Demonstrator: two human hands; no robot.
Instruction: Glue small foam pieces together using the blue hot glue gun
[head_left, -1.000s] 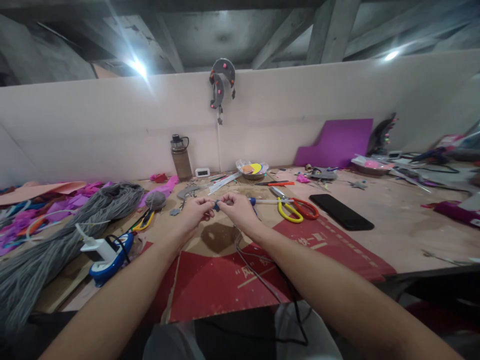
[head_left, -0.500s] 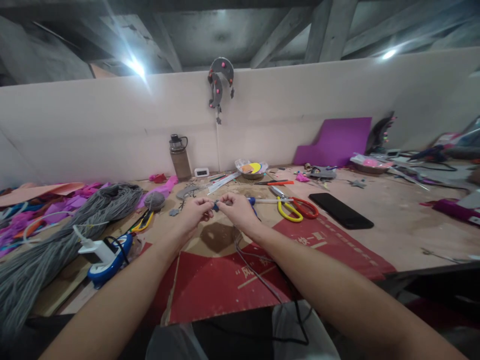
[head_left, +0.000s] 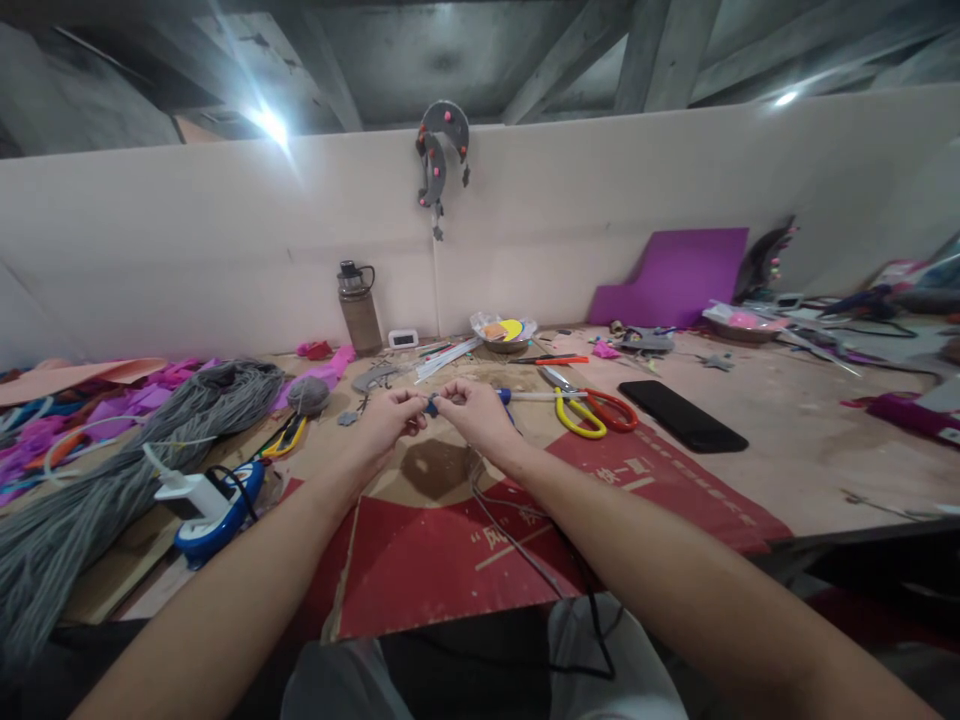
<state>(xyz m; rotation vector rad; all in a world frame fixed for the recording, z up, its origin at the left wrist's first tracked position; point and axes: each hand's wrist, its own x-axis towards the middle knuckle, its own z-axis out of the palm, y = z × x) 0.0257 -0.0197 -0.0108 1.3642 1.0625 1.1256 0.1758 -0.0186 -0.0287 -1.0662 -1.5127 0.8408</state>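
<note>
My left hand [head_left: 394, 422] and my right hand [head_left: 475, 412] meet above a red and brown cardboard sheet [head_left: 420, 580]. Both pinch a small dark grey-blue piece [head_left: 432, 406] between their fingertips; it looks like felt, but its full shape is hidden by the fingers. A thin grey cord [head_left: 517, 548] runs over the cardboard below my right hand. Just behind that hand lies a blue tool [head_left: 505, 396] with a white stick in its end, partly covered. Scissors [head_left: 581, 412] with one yellow and one red handle rest to its right.
At left are grey yarn [head_left: 172, 440], a blue power strip [head_left: 214, 530] and a yellow-handled cutter [head_left: 287, 438]. A bottle [head_left: 360, 315] stands by the wall. To the right lies a black phone [head_left: 681, 416]. Grey moon decorations [head_left: 442, 150] hang on the partition.
The view has tilted very slightly. Both hands keep their pinch on the small piece, with hardly any movement.
</note>
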